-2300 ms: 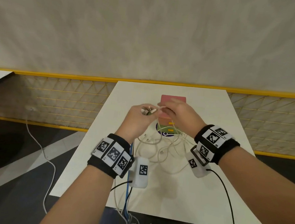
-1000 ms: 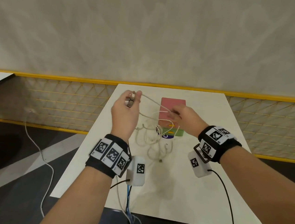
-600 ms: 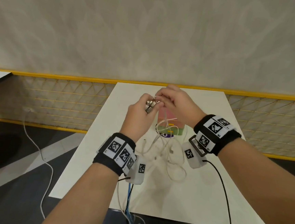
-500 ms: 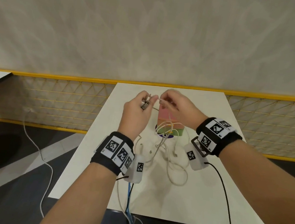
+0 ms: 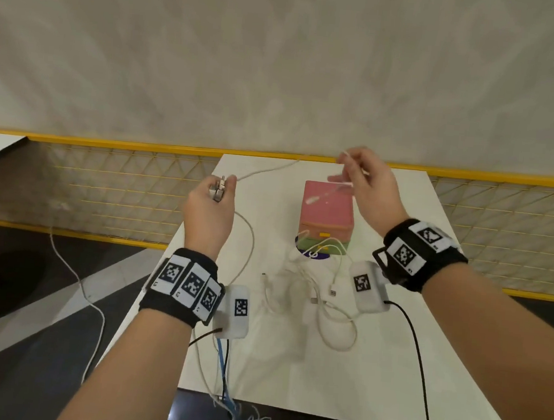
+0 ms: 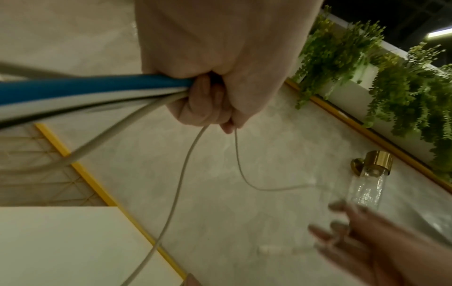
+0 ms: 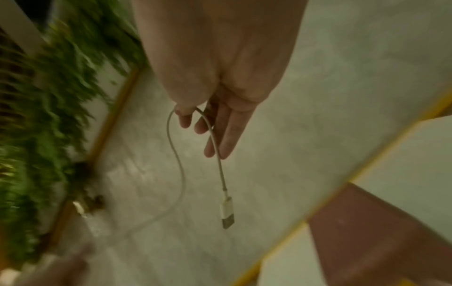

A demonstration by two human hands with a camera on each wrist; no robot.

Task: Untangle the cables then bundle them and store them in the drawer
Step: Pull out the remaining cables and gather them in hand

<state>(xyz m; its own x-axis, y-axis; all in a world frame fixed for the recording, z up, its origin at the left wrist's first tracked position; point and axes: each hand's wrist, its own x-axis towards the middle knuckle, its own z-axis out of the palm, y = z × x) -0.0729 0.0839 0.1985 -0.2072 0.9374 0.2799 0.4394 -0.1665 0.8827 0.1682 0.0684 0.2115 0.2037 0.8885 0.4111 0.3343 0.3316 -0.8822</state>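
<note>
Fingers [image 5: 348, 162] of the right hand [image 5: 368, 187] pinch a cable [image 5: 265, 170]; the left hand [image 5: 207, 210] grips plugs [image 5: 217, 189]. Its loose end, hanging toward 6 o'clock, could re-snag the pile [image 5: 309, 289] on the bench [image 5: 371, 379].

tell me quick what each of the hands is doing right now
Left hand: grips plug ends of the white cable.
Right hand: pinches the same cable near its free plug.
</note>
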